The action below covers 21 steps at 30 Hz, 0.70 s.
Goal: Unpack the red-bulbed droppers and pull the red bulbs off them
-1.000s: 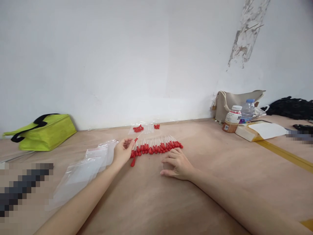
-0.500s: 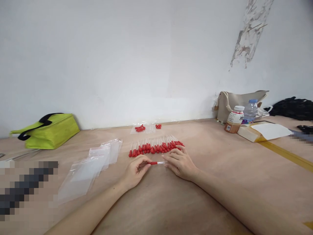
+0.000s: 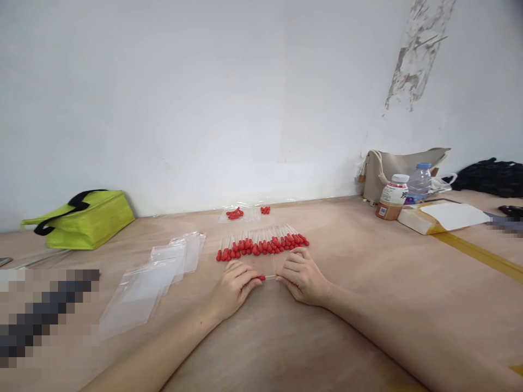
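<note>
Bottle (image 3: 391, 198) shows blurred black lettering (image 3: 404, 194); hands (image 3: 237, 282) grip a dropper (image 3: 262, 278).

Between your left hand (image 3: 236, 288) and right hand (image 3: 303, 277): one dropper (image 3: 262, 277), near side of the dropper row (image 3: 256, 248) on the counter (image 3: 261, 348). Zip bags (image 3: 137, 296) lie to your left, carry bag (image 3: 92, 224) farther left. Bulbs (image 3: 235, 214) lie beyond the row; bottles (image 3: 392, 200), far right, before the handbag (image 3: 372, 177).
</note>
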Tool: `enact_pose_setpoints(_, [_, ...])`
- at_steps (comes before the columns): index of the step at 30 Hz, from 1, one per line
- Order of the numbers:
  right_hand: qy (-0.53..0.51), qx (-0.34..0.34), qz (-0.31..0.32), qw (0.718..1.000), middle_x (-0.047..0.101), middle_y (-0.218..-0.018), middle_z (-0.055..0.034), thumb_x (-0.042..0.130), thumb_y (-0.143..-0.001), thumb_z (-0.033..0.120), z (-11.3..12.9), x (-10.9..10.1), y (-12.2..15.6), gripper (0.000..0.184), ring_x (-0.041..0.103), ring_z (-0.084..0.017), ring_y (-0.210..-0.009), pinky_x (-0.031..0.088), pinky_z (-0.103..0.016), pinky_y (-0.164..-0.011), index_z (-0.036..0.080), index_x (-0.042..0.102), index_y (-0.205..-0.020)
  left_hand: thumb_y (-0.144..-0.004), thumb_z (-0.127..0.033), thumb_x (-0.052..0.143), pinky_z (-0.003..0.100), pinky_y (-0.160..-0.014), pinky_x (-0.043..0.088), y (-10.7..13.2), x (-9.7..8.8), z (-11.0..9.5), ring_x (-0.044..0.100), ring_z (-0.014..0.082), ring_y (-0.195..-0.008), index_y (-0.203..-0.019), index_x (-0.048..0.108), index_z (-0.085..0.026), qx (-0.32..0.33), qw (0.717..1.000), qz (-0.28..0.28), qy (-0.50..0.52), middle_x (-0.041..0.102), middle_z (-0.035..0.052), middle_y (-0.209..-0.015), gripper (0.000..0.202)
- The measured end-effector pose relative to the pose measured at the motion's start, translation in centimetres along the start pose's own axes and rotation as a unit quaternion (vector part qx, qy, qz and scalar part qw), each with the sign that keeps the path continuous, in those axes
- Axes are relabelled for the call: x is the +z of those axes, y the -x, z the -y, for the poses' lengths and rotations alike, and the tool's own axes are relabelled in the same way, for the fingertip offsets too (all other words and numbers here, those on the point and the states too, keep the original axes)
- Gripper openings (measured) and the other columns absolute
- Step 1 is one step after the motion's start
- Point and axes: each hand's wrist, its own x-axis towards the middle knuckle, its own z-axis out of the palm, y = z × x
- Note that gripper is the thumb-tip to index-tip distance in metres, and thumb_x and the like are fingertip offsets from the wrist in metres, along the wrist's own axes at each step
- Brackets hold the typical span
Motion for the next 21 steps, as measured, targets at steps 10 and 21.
enact_pose_setpoints(10, [0.012, -0.014, -0.002, 1.0, 0.053, -0.055, 0.0014, 0.045, -0.084, 0.022, -0.4, -0.5, 0.7, 0.022, 0.041, -0.011, -0.062, 0.028, -0.033, -0.079, 0.017, 0.056, -0.066, -0.087, -0.022, 0.041, 0.03, -0.07, 0.038, 1.5, -0.8, -0.2, 0.049, 0.0151, -0.071, -0.079, 0.057, -0.018, -0.014, 0.999, 0.028, -0.028, 0.058, 0.0029, -0.072, 0.018])
enact_pose_setpoints(21, [0.014, 0.165, -0.029, 0.986, 0.067, -0.083, -0.0025, 0.044, -0.084, 0.021, -1.0, -0.6, 0.5, 0.02, 0.053, -0.013, -0.069, 0.029, -0.028, -0.07, 0.023, 0.063, -0.091, -0.075, -0.028, 0.047, 0.025, -0.062, 0.042, 0.9, -6.0, 4.0, 0.058, 0.018, -0.075, -0.084, 0.065, -0.021, -0.294, 0.956, 0.003, -0.022, 0.063, 0.0029, -0.084, 0.021])
